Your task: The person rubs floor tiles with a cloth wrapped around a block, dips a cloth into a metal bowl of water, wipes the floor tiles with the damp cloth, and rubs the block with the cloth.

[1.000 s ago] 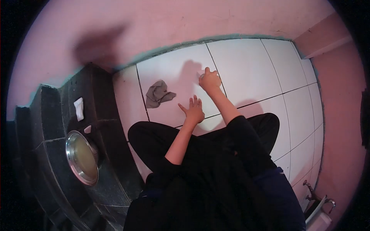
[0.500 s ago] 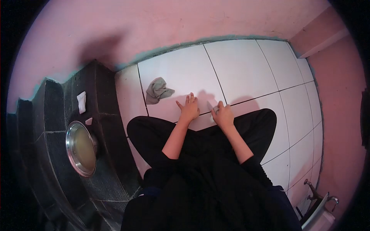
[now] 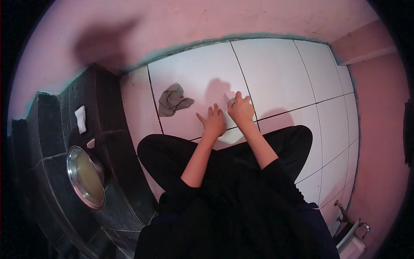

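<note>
My left hand (image 3: pixel 214 124) lies on the white tiled floor (image 3: pixel 276 64) with its fingers spread and nothing in it. Just right of it, my right hand (image 3: pixel 241 111) is closed around a small pale object (image 3: pixel 233 101), too small to name, held close to the tiles. Most of that object is hidden by the fingers. A crumpled grey cloth (image 3: pixel 174 101) rests on the floor to the left of both hands, touched by neither.
Dark tiled steps (image 3: pixel 114 108) rise at the left, bearing a metal bowl (image 3: pixel 86 178) of cloudy liquid, a folded white cloth (image 3: pixel 80 119) and a small pale piece (image 3: pixel 91 143). Pink walls (image 3: pixel 258 17) border the floor. Metal fittings (image 3: pixel 351 220) stand at lower right.
Over the last second my right hand came back toward my knees, then moved forward again with the object. My left hand stays spread on the floor. The view shifted slightly.
</note>
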Demonstrator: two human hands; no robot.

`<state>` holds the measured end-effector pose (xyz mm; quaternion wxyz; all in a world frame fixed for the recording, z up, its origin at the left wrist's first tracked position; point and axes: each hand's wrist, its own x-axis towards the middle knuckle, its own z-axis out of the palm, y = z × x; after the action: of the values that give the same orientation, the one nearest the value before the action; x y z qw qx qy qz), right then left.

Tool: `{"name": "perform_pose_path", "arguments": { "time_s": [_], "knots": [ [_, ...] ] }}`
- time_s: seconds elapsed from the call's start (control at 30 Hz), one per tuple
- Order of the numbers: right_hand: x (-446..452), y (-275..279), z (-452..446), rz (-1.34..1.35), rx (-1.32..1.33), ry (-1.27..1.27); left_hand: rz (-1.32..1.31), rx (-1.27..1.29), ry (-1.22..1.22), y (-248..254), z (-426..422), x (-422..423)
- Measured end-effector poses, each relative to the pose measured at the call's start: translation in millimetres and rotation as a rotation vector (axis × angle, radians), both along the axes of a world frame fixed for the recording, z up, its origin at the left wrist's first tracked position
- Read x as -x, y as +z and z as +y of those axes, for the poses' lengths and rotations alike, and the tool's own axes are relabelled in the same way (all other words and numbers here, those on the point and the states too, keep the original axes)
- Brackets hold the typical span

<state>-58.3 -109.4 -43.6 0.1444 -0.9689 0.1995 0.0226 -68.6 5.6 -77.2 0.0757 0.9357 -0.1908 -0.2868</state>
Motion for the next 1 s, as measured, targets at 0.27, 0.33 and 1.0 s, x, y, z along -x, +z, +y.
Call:
{"name": "perform_pose_path", "arguments": {
  "time_s": [0.27,0.33,1.0],
  "knots": [
    [-66.7,-5.2,-5.2,0.086,0.049,0.009,0.002,-0.039,0.007,-5.3,-5.9,1.4],
    [-80.6,-3.3,-6.8,0.029,0.022,0.002,0.001,-0.051,0.0,-5.8,-7.5,0.8],
    [61.2,1.9,-29.1,0.0,-0.013,0.091,0.06,0.005,-0.024,4.2,3.2,1.7]
  ]
}}
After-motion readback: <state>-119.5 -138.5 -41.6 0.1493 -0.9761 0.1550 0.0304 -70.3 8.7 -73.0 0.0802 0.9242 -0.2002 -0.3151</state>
